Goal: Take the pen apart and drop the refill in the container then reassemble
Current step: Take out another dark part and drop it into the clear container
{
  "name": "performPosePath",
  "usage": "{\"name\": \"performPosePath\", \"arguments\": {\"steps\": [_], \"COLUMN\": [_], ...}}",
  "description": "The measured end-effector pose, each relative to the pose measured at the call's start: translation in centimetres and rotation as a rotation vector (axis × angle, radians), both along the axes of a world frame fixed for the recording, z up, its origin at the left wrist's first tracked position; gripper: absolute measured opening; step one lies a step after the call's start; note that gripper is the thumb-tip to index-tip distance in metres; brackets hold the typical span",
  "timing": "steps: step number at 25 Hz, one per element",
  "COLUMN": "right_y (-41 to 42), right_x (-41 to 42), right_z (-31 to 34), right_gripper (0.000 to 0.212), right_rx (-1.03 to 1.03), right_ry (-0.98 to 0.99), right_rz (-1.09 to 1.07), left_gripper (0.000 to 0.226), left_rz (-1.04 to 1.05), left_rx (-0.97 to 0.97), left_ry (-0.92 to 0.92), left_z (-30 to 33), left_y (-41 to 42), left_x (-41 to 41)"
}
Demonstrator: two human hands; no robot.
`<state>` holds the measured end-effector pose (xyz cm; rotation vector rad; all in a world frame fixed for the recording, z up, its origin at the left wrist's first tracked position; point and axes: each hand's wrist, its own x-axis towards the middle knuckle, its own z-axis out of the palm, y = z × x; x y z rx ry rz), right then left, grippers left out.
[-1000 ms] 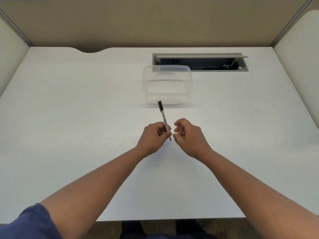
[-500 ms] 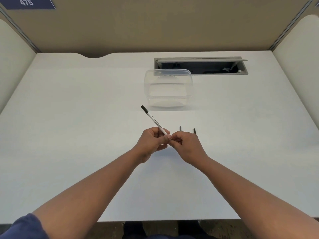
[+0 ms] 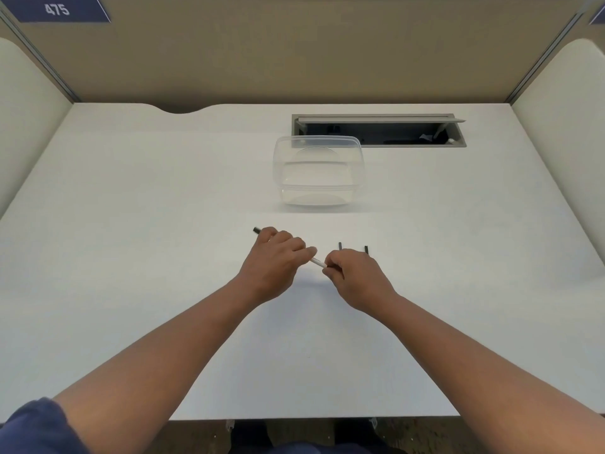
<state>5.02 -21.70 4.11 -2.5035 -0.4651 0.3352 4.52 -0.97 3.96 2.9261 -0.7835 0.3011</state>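
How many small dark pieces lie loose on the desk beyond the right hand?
2: one dark piece just beyond the right hand, another dark piece to its right. The hand partly covers both; more may be hidden.

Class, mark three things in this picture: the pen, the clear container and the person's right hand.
pen (image 3: 317,261), head view, on the white barrel showing between the two hands.
clear container (image 3: 318,190), head view, on its near wall.
right hand (image 3: 355,276), head view, on the back of the hand.
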Motion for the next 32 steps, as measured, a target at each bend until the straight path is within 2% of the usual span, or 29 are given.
{"name": "performPosePath", "arguments": {"steps": [7,12,14,19,25,28,32], "right_y": [-1.7,-2.5,-2.4,-1.3,1.0,2.4,4.6], "right_x": [1.2,2.9,4.1,8.0,14.5,18.4,22.6], "right_z": [0.4,0.5,0.6,1.2,3.5,4.1,3.0], "right_gripper": [0.018,0.025,0.021,0.021,0.022,0.025,0.032], "right_rx": [-0.141,-0.144,-0.133,-0.084,-0.089,-0.171,-0.353], "right_ry": [0.005,0.06,0.052,-0.036,-0.193,-0.231,-0.076], "right_rz": [0.084,-0.009,-0.059,-0.115,-0.087,-0.036,0.012], "left_gripper": [0.04,0.034,0.034,0.032,0.037,0.041,0.041], "left_rz": [0.159,0.228,0.232,0.219,0.186,0.15,0.12], "left_rx": [-0.067,-0.115,-0.13,-0.118,-0.136,-0.164,-0.177], "left_ry": [0.095,0.181,0.223,0.345,0.376,0.356,0.366], "left_z": [-0.9,-1.1,-1.2,-1.9,-3.0,-3.6,-4.4], "left_y": [1.7,2.5,2.5,2.0,1.6,1.6,1.6], "left_x": [0.1,1.2,1.8,3.1,4.9,5.8,6.8]}}
